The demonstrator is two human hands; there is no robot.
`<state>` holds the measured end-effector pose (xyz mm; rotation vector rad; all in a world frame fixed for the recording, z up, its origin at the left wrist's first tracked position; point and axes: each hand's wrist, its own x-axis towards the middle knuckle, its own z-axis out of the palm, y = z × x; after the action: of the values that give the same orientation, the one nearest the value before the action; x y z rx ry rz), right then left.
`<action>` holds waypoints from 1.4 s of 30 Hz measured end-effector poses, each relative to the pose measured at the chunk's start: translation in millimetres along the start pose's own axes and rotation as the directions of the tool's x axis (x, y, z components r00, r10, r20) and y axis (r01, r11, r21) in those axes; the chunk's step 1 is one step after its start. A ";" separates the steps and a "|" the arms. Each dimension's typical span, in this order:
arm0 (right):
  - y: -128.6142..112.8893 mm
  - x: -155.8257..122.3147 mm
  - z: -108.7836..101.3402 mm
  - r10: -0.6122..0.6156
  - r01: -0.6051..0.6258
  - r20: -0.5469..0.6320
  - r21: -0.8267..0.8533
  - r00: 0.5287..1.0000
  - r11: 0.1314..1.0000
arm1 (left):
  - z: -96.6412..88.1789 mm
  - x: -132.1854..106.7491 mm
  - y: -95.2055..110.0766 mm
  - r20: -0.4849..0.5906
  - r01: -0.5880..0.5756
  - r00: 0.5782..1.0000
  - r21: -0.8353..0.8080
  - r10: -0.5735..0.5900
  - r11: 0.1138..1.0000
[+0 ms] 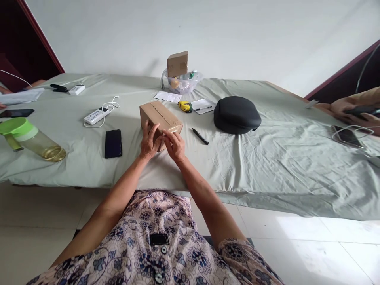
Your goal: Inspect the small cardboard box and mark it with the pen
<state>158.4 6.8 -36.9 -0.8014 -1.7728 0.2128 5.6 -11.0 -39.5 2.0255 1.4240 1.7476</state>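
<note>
A brown cardboard box (158,114) sealed with tape lies on the cloth-covered table (267,158) in front of me. My left hand (150,141) rests against the box's near end, its fingers stretched up along the side. My right hand (175,145) is at the box's near right corner, with its fingertips pinched at the tape edge there. What the pinched fingers hold is too small to make out.
A black phone (113,143) lies left of the box, a black pen (200,136) right of it. A black rounded case (236,115), yellow tape measure (184,105), power strip (96,115), green-lidded jug (29,138) and a bowl (182,83) carrying a small box are around. Another person's hands (353,109) are at far right.
</note>
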 end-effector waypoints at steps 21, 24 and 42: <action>24.2 15.8 -31.1 0.446 -0.433 -0.146 0.114 0.883 0.894 | -4.1 1.8 1.2 -0.045 0.043 0.998 -0.119 -0.049 0.992; 24.3 15.2 -28.4 0.444 -0.436 -0.116 0.090 0.888 0.895 | -5.3 5.7 -2.6 -0.141 0.069 0.986 -0.170 -0.093 0.983; 23.0 14.1 -20.9 0.385 -0.365 -0.019 0.279 0.923 0.888 | -2.3 11.3 -27.4 -0.042 0.400 0.859 -0.568 -0.510 0.720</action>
<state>184.6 27.7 -30.2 -0.9334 -1.4639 0.6613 -12.9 10.9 -47.5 1.1154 1.1494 1.8652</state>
